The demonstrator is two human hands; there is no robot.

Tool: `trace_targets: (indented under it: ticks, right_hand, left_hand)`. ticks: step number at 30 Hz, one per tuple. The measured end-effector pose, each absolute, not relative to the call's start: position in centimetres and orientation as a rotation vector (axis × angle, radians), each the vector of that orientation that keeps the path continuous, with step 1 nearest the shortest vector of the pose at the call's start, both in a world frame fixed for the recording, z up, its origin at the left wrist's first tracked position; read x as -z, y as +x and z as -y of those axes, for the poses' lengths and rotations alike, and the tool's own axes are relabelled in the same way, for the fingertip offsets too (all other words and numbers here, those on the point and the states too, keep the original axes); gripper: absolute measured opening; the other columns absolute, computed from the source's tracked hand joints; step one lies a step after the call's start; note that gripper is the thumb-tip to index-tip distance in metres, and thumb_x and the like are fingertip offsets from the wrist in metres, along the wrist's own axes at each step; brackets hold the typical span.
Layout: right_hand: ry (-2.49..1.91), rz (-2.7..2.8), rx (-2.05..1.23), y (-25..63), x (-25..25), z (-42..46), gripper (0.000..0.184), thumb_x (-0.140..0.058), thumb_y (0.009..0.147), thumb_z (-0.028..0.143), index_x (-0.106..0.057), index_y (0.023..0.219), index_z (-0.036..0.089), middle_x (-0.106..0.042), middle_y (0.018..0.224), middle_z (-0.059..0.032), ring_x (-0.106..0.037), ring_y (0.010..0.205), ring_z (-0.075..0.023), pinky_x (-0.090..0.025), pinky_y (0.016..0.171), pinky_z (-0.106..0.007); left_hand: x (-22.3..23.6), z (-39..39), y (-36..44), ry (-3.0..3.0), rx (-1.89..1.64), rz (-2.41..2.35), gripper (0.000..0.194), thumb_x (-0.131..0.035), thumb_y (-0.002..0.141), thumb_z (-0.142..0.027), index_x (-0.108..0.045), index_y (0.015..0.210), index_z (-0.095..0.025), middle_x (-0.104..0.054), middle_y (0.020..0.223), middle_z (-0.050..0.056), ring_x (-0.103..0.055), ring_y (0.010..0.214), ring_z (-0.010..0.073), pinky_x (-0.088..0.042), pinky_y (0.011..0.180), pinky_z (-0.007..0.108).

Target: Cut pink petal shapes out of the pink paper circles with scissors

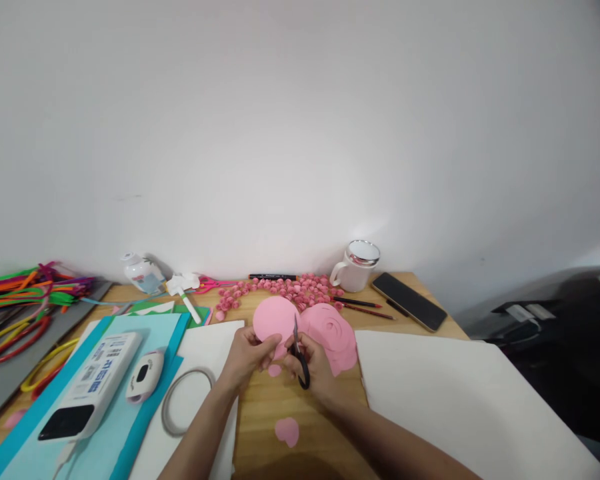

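Note:
My left hand (247, 357) pinches the lower edge of a round pink paper disc (274, 319) and holds it upright over the wooden table (280, 407). My right hand (316, 363) grips small black-handled scissors (299, 352), whose blades point up into the disc's right edge. Right behind the scissors lies a pile of pink cut spirals (333, 333). A small pink offcut (287, 431) lies on the table near my forearms, and another scrap (275, 370) sits just under my hands.
Several small pink rolled roses (280, 290) lie near the wall, with a white lidded mug (356, 267), pencils (360, 305) and a phone (409, 301). White sheets (455, 393) lie right; blue paper (145, 333), a white device (93, 387), a wire ring (185, 400) and pipe cleaners (25, 287) left.

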State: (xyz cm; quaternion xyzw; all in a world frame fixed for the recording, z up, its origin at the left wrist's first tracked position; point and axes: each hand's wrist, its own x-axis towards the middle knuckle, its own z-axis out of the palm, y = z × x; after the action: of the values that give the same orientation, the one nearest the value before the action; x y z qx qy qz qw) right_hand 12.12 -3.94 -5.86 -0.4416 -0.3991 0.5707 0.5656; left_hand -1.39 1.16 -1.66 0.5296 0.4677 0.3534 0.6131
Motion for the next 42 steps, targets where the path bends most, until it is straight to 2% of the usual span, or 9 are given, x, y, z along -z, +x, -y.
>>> trace_targets:
  ticks: [10, 15, 19, 23, 26, 34, 42]
  right_hand:
    - [-1.062, 0.916, -1.409, 11.8, 6.0, 3.8, 0.021, -0.068, 0.066, 0.023, -0.048, 0.073, 0.019, -0.046, 0.045, 0.0095, -0.042, 0.037, -0.0066, -0.027, 0.036, -0.017]
    - [-1.058, 0.955, -1.376, 11.8, 5.9, 3.8, 0.027, -0.073, 0.064, 0.026, -0.049, 0.077, 0.02, -0.049, 0.052, 0.0082, -0.047, 0.045, -0.0094, -0.035, 0.043, -0.02]
    - [-1.051, 0.978, -1.28, 12.1, 5.5, 3.6, 0.037, -0.077, 0.06, 0.031, -0.049, 0.082, 0.021, -0.057, 0.065, 0.0046, -0.055, 0.056, -0.0135, -0.042, 0.051, -0.024]
    - [-1.035, 0.923, -1.287, 11.9, 5.4, 3.6, 0.054, -0.081, 0.054, 0.038, -0.049, 0.094, 0.022, -0.062, 0.074, 0.0011, -0.06, 0.065, -0.0179, -0.045, 0.05, -0.025]
    - [-1.038, 0.892, -1.307, 11.8, 5.2, 3.6, 0.06, -0.082, 0.052, 0.041, -0.046, 0.097, 0.023, -0.062, 0.075, 0.0008, -0.061, 0.066, -0.0193, -0.046, 0.05, -0.026]
    - [-1.058, 0.895, -1.342, 11.9, 4.9, 3.7, 0.058, -0.08, 0.057, 0.042, -0.045, 0.1, 0.024, -0.057, 0.062, 0.0055, -0.056, 0.054, -0.0158, -0.042, 0.043, -0.023]
    - [-1.06, 0.864, -1.359, 11.7, 7.0, 3.4, 0.06, -0.078, 0.06, 0.034, -0.045, 0.109, 0.021, -0.052, 0.054, 0.0089, -0.046, 0.043, -0.0088, -0.034, 0.039, -0.018]
  left_hand:
    - [1.2, -1.0, -1.0, 1.135, -0.86, -1.005, 0.037, -0.069, 0.068, -0.042, -0.053, 0.051, -0.014, -0.048, 0.036, -0.004, -0.034, 0.028, 0.0045, -0.021, 0.033, 0.018]
    - [1.5, -1.1, -1.0, 1.164, -0.864, -1.113, 0.041, -0.072, 0.063, -0.039, -0.05, 0.042, -0.014, -0.042, 0.029, -0.005, -0.031, 0.028, 0.0037, -0.019, 0.035, 0.018]
    - [1.7, -1.2, -1.2, 1.183, -0.828, -1.083, 0.037, -0.073, 0.063, -0.039, -0.053, 0.045, -0.013, -0.046, 0.032, -0.005, -0.031, 0.029, 0.0037, -0.019, 0.035, 0.018]
    - [2.1, -1.3, -1.4, 1.198, -0.82, -1.06, 0.036, -0.073, 0.063, -0.039, -0.055, 0.047, -0.013, -0.048, 0.035, -0.004, -0.032, 0.031, 0.0038, -0.02, 0.035, 0.018]
    - [2.3, -1.4, -1.6, 1.193, -0.817, -1.073, 0.035, -0.073, 0.063, -0.039, -0.056, 0.048, -0.013, -0.046, 0.033, -0.005, -0.032, 0.03, 0.0039, -0.019, 0.035, 0.018]
    - [1.6, -1.4, -1.6, 1.214, -0.817, -1.082, 0.036, -0.073, 0.063, -0.04, -0.054, 0.048, -0.013, -0.044, 0.032, -0.006, -0.03, 0.03, 0.0036, -0.018, 0.035, 0.018]
    - [1.7, -1.4, -1.7, 1.244, -0.843, -1.084, 0.038, -0.071, 0.065, -0.039, -0.048, 0.048, -0.015, -0.041, 0.031, -0.007, -0.028, 0.031, 0.0032, -0.016, 0.037, 0.019]
